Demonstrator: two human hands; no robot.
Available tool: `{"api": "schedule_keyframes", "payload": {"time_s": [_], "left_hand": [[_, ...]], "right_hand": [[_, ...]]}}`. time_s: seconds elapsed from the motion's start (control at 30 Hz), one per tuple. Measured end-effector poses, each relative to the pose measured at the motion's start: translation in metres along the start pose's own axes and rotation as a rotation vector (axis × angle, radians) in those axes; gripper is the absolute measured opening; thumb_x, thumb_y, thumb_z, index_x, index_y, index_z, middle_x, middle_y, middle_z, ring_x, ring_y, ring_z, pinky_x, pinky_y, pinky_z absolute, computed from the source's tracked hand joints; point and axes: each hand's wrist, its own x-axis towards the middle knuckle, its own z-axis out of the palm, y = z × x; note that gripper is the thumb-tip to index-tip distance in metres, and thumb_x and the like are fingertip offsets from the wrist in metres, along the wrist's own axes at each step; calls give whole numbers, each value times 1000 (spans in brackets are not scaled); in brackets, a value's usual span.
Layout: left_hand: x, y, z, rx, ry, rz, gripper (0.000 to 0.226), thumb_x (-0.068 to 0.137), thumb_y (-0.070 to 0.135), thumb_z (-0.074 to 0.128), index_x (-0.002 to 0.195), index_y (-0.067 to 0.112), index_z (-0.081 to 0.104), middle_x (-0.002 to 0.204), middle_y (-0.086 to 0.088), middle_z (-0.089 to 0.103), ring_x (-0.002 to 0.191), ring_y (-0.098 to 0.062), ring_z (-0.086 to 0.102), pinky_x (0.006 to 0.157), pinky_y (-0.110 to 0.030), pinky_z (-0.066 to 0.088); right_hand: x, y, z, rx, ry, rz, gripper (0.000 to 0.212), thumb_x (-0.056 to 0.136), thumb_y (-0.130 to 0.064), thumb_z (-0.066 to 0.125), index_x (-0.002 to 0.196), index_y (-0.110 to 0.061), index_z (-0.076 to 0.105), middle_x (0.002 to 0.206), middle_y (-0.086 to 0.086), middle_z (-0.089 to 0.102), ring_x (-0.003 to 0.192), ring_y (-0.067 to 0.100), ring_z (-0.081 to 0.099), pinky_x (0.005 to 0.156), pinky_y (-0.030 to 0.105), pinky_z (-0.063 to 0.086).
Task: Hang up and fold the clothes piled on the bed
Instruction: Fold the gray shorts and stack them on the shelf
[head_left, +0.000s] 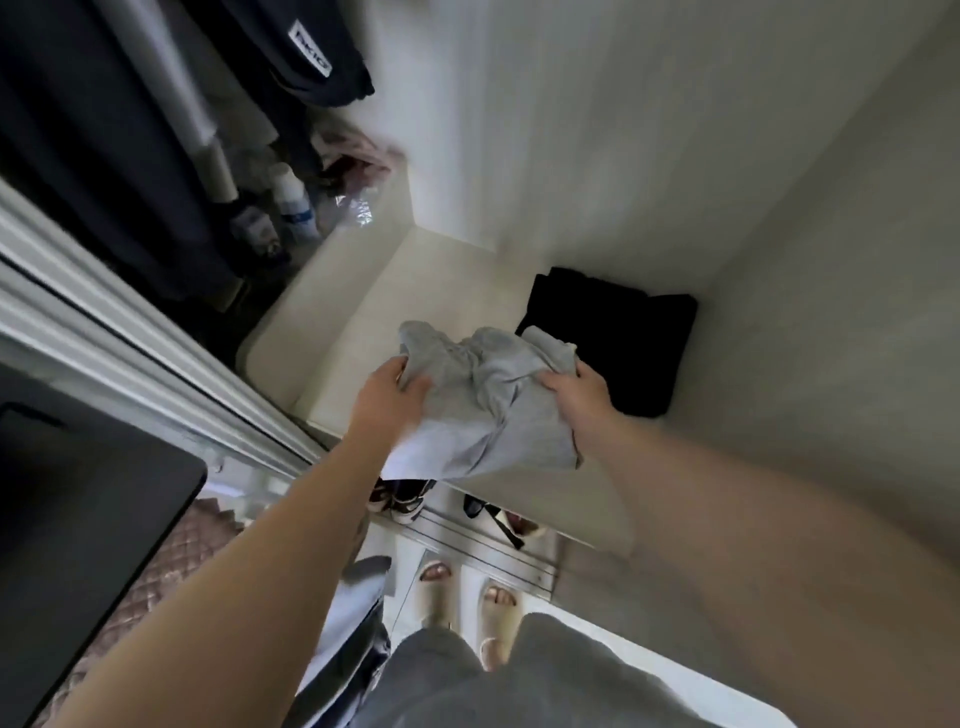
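Bare forearms (291, 545) reach to mid-frame, where the left grip (387, 397) and right grip (576, 397) each clutch a side of a grey garment (483, 410) above a white shelf (374, 312), beside folded black clothes (618, 338).

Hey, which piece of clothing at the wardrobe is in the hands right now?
The light grey garment, gripped at its sides by the left hand and the right hand. The black folded garment lies unheld on the shelf.

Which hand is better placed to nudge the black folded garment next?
Right, probably. The right hand grips the grey garment directly beside the black folded garment; the left hand holds its far side.
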Motion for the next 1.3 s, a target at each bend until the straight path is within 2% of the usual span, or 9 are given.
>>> {"api": "schedule_keyframes", "payload": {"time_s": [0.27, 0.47, 0.57, 0.63, 0.73, 0.9, 0.97, 1.1, 1.3], "left_hand": [[98, 47, 30, -38, -207, 98, 18, 96, 11, 57, 100, -2, 68, 95, -22, 68, 80, -23, 56, 61, -27, 41], [166, 111, 71, -141, -257, 359, 16, 99, 15, 57, 110, 14, 69, 106, -1, 70, 96, -16, 62, 79, -28, 45], [199, 123, 105, -44, -269, 403, 27, 101, 22, 55, 126, 18, 62, 111, -2, 67, 100, -17, 60, 75, -22, 39], [216, 120, 130, 42, -299, 288, 46, 100, 26, 55, 145, 19, 46, 113, -9, 64, 107, -29, 62, 81, -29, 41], [229, 102, 166, 291, -317, 152, 65, 97, 35, 56, 155, 23, 29, 147, -15, 44, 132, -39, 45, 105, -46, 41], [225, 71, 209, 570, -162, 631, 62, 97, 36, 51, 154, 21, 35, 165, -12, 22, 150, -39, 19, 117, -53, 24], [229, 65, 229, 626, -205, 753, 60, 98, 43, 49, 155, 28, 35, 168, -7, 14, 153, -36, 11, 120, -54, 18], [247, 58, 263, 715, -273, 746, 62, 100, 62, 23, 158, 44, 9, 169, 1, -12, 154, -30, -7, 123, -54, 5], [285, 64, 290, 723, -273, 735, 60, 99, 65, 17, 156, 49, 5, 168, 4, -13, 155, -25, -9, 123, -54, 1]], "right_hand": [[55, -21, -48, 205, 132, 105, 58, 86, -14, 76, 140, -18, 57, 119, 11, 70, 103, 32, 69, 97, 48, 54], [87, -63, -89, 183, 348, -107, 42, 91, -16, 71, 132, -15, 63, 107, -4, 70, 96, 16, 68, 73, 26, 54], [107, -66, -104, -41, 512, -152, 39, 92, -16, 67, 130, -20, 60, 108, -5, 67, 108, 25, 64, 85, 33, 53], [119, -61, -112, -238, 520, -47, 61, 93, -21, 64, 149, -19, 40, 134, 10, 57, 124, 34, 55, 102, 44, 47], [135, -39, -111, -657, 538, 82, 88, 93, -27, 67, 159, -12, 11, 160, 19, 24, 145, 38, 28, 118, 44, 25], [152, 19, -97, -1126, 477, -147, 70, 98, -33, 52, 159, -33, 18, 168, 6, 1, 152, 35, 4, 120, 53, 17], [169, 38, -93, -1215, 446, -145, 65, 100, -46, 46, 157, -43, 15, 168, 0, -4, 153, 32, -2, 119, 60, 15], [210, 63, -89, -1272, 444, -109, 68, 94, -68, 17, 157, -46, 5, 167, 4, -15, 154, 30, -11, 118, 66, 4], [263, 79, -99, -1283, 468, -83, 75, 85, -78, -5, 154, -49, -5, 167, 3, -18, 153, 26, -14, 117, 65, -9]]}}
